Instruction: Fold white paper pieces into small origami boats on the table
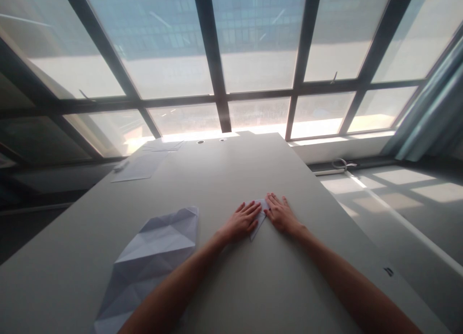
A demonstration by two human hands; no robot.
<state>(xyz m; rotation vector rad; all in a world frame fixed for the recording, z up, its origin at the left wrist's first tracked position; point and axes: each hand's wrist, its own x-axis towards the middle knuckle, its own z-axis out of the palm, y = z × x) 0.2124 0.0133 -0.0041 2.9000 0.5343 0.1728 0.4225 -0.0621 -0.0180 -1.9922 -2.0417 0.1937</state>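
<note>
A small folded white paper [259, 221] lies flat on the grey table [224, 179], near its middle. My left hand [240, 221] rests palm down on the paper's left side, fingers stretched out. My right hand [280, 213] lies flat on its right side, fingers also extended. Both hands press the paper against the tabletop, and only a narrow wedge of it shows between them.
A large creased sheet of white paper [152, 261] lies at the near left of the table. More flat sheets [141, 166] sit at the far left corner. Big windows [253, 59] rise behind the table. The floor drops away to the right.
</note>
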